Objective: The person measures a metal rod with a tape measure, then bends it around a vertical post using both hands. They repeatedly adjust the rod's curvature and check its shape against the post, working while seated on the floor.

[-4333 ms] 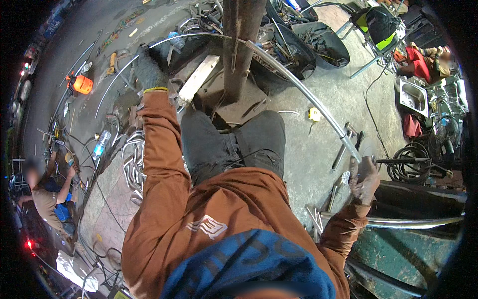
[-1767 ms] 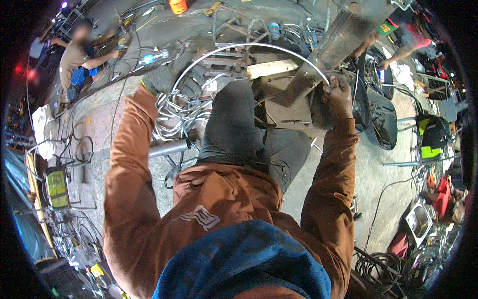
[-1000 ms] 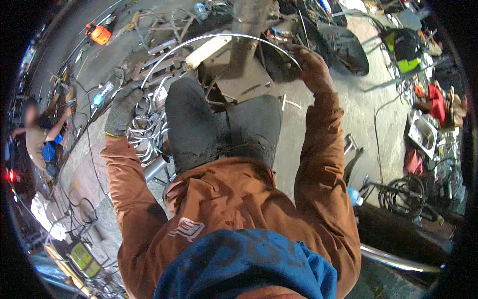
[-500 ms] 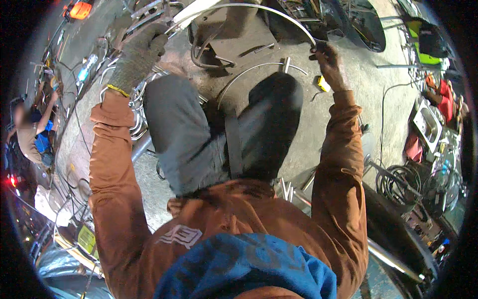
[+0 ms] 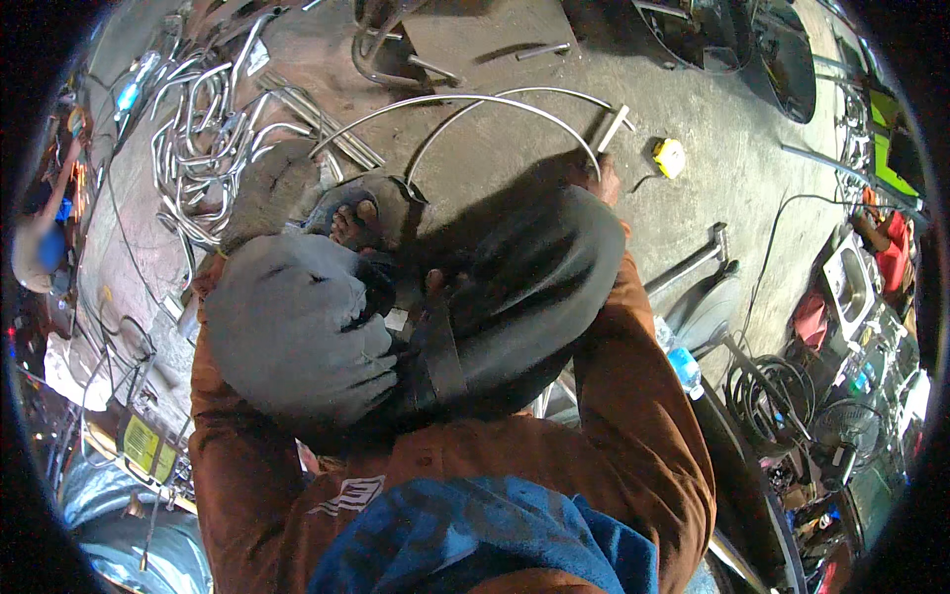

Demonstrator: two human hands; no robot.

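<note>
A thin curved metal rod (image 5: 450,97) arches between my two hands, just beyond my knees. Its right end is pinched in the fingers of my bare right hand (image 5: 602,181), beside my right knee. At the left end is my left hand (image 5: 272,188), in a dark grey glove, closed around the rod; the knee and shadow hide part of it. A second curved rod (image 5: 421,148) lies on the floor and crosses behind the held one. A short straight metal piece (image 5: 614,129) stands at its right end, close to my right fingers.
A pile of bent metal tubes (image 5: 203,148) lies left of my gloved hand. On the right are a yellow tape measure (image 5: 669,158), a plastic bottle (image 5: 685,369) and coiled cable (image 5: 772,386). Short tube pieces (image 5: 542,51) lie on the floor ahead. A person (image 5: 45,243) is at far left.
Both hands have come down and nearer my knees, bringing the curved rod with them, over the one on the floor. My view has tilted, and more of the tube pile shows.
</note>
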